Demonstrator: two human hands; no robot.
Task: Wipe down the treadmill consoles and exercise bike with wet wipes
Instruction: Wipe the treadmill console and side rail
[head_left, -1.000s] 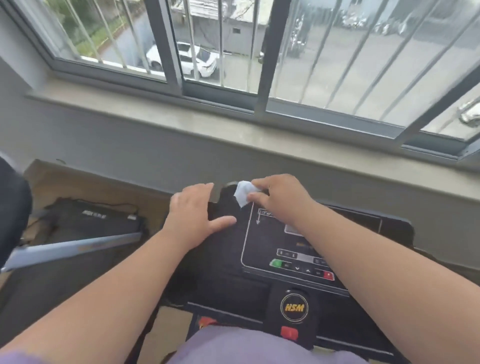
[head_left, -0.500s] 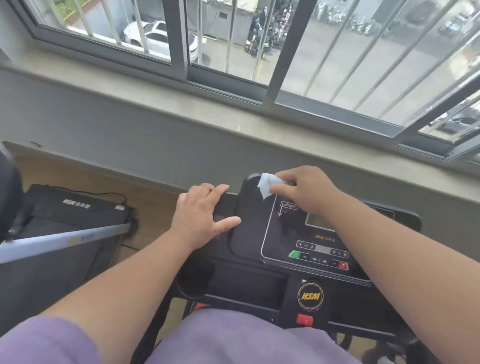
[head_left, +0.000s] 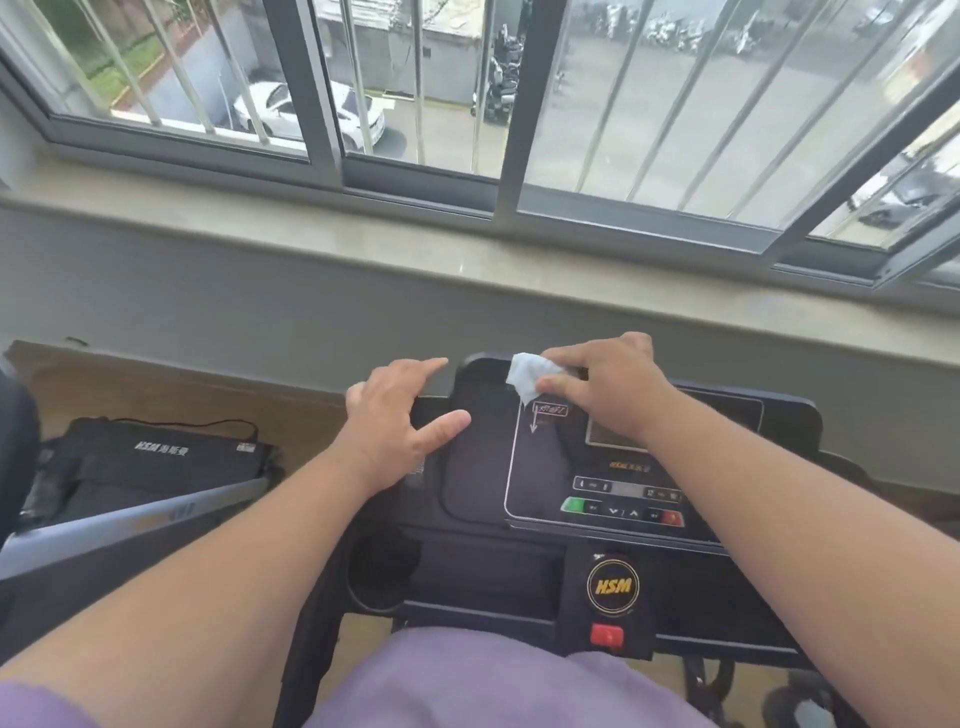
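1. Wipe (head_left: 531, 375): one, white and crumpled, pinched in the grip of the right hand (head_left: 613, 387) between thumb and fingers; it sticks out to the left of the fingertips.
2. It lies against the console (head_left: 483, 457) at the far left corner of the outlined panel, just beyond a small label with a downward arrow.
3. Left hand (head_left: 395, 426): flat on the console's left edge, fingers straight and spread, thumb pointing right toward the wipe; it holds nothing and sits just left of the right hand, not touching it.
4. Console count: one in front, black, with one green button (head_left: 574, 504) and one red button (head_left: 671, 517) in a row nearer the person than the grip.
5. Below that row sit one round HSM badge (head_left: 613, 586) and one red key (head_left: 607, 635).
6. One cup well (head_left: 382, 571) lies nearer the person than the left hand.
7. A second treadmill (head_left: 156, 462), black, lies on the floor well to the left of both hands.
8. Beyond the grip run one sill (head_left: 363, 249) and a barred window (head_left: 509, 156).
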